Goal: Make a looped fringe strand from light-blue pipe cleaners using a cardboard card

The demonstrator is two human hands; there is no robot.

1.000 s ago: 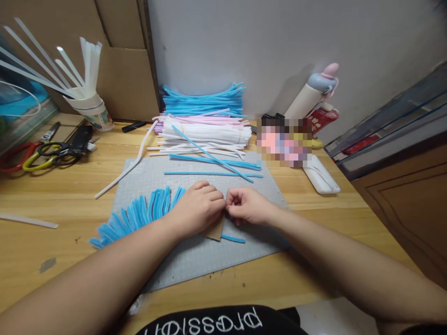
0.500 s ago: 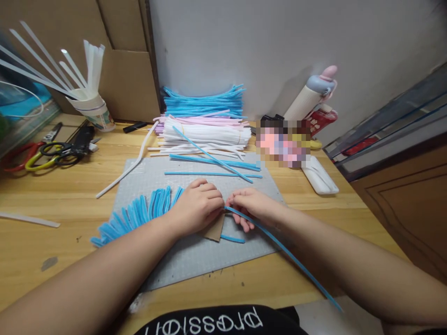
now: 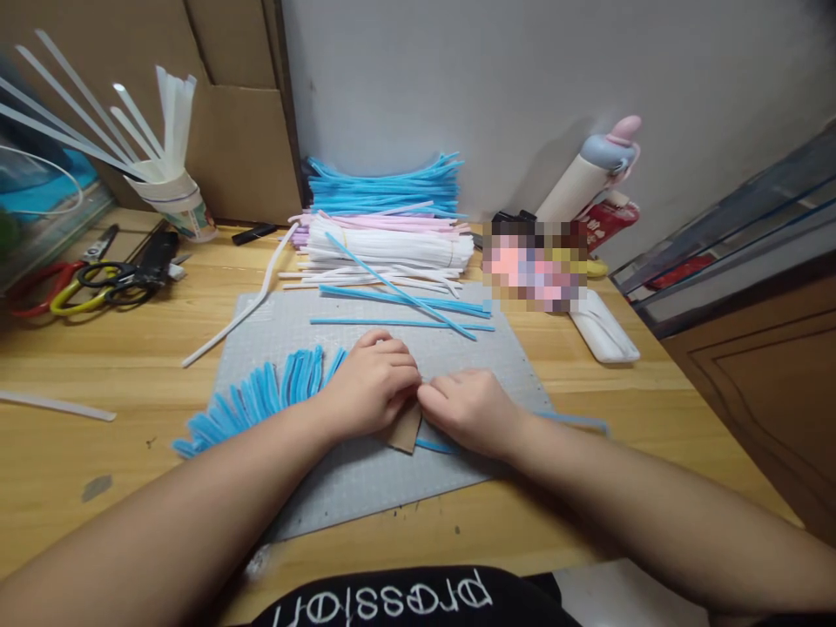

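My left hand (image 3: 379, 383) is closed over a small piece of brown cardboard (image 3: 403, 434), pressing it near the mat; its fingertips are partly hidden. Touching or almost touching it, my right hand (image 3: 467, 409) is curled shut around a blue pipe cleaner (image 3: 578, 421), whose free end sticks out to the right behind my wrist. Under the right hand lies another blue strand (image 3: 434, 446), coming from beside the cardboard. A row of bent blue pipe cleaners (image 3: 261, 396) fans out to the left, partly covered by my left forearm.
Beneath everything is a grey cutting mat (image 3: 366, 505). Loose blue pipe cleaners (image 3: 405, 305) lie beyond my hands, with white bundles (image 3: 392, 248) and blue bundles (image 3: 385, 187) behind. Scissors (image 3: 78, 279) and a cup of white sticks (image 3: 179, 205) stand left; a bottle (image 3: 575, 187) leans right.
My right hand has turned over and closed from a looser, palm-showing pose. The pipe cleaner's long free end has swung from pointing down toward me to pointing right. My left hand stays put.
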